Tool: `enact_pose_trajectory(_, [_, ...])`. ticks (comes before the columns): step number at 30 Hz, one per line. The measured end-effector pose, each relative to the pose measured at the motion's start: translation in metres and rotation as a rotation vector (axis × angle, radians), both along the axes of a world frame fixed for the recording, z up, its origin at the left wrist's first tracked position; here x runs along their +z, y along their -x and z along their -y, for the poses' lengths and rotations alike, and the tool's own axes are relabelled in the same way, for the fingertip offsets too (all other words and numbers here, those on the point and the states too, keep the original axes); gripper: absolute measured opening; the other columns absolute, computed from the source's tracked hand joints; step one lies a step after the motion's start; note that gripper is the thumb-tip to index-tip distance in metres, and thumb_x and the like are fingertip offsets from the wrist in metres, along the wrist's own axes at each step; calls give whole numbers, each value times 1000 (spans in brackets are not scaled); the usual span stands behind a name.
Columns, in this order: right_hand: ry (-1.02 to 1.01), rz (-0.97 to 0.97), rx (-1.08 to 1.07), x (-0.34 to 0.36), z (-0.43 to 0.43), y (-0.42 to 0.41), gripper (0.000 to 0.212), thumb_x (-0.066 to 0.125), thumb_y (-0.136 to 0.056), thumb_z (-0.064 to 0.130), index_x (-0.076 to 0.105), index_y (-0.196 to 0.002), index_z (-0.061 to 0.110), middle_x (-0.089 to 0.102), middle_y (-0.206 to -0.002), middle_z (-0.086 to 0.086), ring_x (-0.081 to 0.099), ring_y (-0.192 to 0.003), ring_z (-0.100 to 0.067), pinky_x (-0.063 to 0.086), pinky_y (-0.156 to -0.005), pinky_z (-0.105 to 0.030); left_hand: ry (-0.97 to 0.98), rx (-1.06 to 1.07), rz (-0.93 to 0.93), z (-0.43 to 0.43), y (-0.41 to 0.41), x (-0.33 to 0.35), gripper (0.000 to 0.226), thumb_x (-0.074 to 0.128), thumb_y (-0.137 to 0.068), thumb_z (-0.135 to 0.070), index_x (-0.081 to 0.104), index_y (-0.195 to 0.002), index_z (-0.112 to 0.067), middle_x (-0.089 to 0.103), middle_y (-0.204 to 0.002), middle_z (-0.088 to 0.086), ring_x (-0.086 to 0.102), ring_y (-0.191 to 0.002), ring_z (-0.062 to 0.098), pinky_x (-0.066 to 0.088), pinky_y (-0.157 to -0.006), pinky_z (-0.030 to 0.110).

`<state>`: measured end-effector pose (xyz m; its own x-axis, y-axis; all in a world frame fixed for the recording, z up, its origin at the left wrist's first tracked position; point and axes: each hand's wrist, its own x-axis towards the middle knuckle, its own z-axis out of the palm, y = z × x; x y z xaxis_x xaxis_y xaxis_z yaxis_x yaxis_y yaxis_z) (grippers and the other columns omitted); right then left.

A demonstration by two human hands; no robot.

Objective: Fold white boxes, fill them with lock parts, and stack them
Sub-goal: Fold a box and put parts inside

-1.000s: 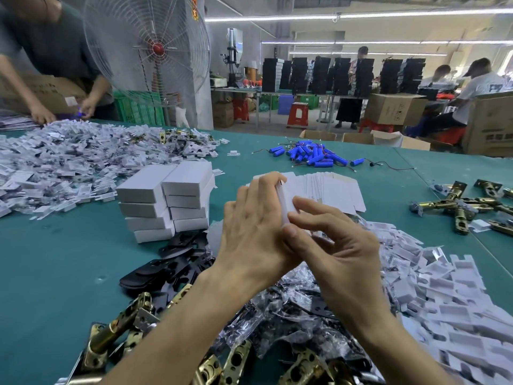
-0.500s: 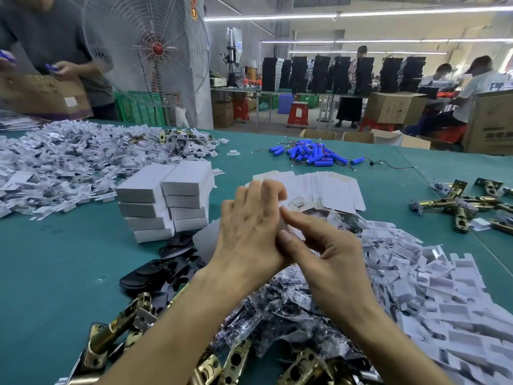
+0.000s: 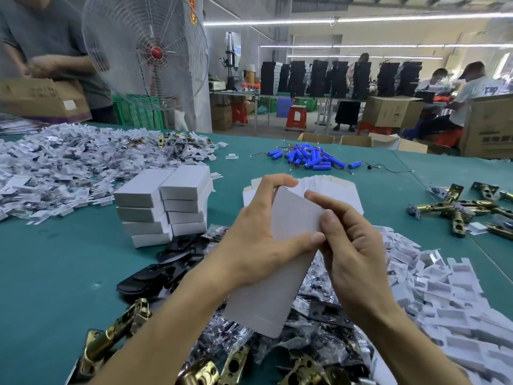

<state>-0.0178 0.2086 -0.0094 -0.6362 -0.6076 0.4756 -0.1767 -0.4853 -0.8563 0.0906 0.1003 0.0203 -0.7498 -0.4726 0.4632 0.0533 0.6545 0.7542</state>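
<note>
Both hands hold one flat white box blank (image 3: 288, 240) above the table, tilted with its lower end toward me. My left hand (image 3: 255, 234) grips its left edge, thumb across the face. My right hand (image 3: 349, 245) pinches its right edge near the top. Behind the hands lies a fanned pile of flat blanks (image 3: 333, 190). Two stacks of folded white boxes (image 3: 163, 207) stand to the left. Bagged lock parts (image 3: 319, 323), black plates (image 3: 163, 262) and brass latches (image 3: 111, 340) lie below my arms.
White paper inserts are heaped at the far left (image 3: 69, 165) and at the right (image 3: 444, 295). Blue batteries (image 3: 311, 159) lie further back, and more brass latches (image 3: 460, 209) at the right. A fan (image 3: 147, 51) and another person with a carton (image 3: 41, 98) are at the far edge.
My hands have lifted a flat blank off the pile and turned its broad face toward me. The person at the far left has drawn their hands back over the carton.
</note>
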Motion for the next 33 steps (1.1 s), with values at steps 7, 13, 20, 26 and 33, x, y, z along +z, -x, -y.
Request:
enact_pose_trajectory(7, [-24, 29, 100, 5, 1, -2, 21, 64, -85, 37, 76, -104, 35, 73, -100, 6, 64, -89, -6, 52, -73, -17, 110, 98, -41, 1, 1, -3, 59, 85, -72, -51, 41, -110, -45, 60, -88, -10, 62, -77, 13, 55, -69, 42])
enact_pose_trajectory(13, [-43, 112, 141, 4, 0, 1, 22, 63, -80, 30, 79, -95, 33, 76, -92, 0, 70, -79, -10, 56, -68, -22, 101, 34, 23, 6, 1, -2, 49, 77, -75, -57, 41, -108, -46, 59, -89, -11, 60, -77, 14, 57, -69, 45])
enact_pose_trajectory(20, [-16, 33, 167, 4, 1, 4, 22, 65, -83, 37, 75, -102, 37, 75, -101, 3, 70, -89, -10, 56, -75, -24, 111, 6, -96, 7, 4, -4, 34, 63, -84, -57, 44, -106, -38, 58, -89, -11, 59, -79, 17, 51, -72, 42])
enact_pose_trajectory(26, [-66, -9, 204, 1, 3, 11, 38, 64, -85, 25, 60, -123, 31, 75, -106, -4, 72, -94, -16, 59, -75, -30, 125, 76, -170, 9, 6, -10, 30, 63, -88, -50, 41, -106, -40, 57, -93, -13, 61, -78, 17, 53, -65, 48])
enact_pose_trajectory(33, [-19, -100, 177, 9, 11, 18, 36, 65, -82, 17, 60, -117, 22, 76, -99, -2, 72, -85, -14, 60, -70, -29, 186, 134, -179, 10, 5, -9, 34, 57, -88, -59, 40, -112, -41, 60, -90, -12, 63, -76, 21, 55, -61, 50])
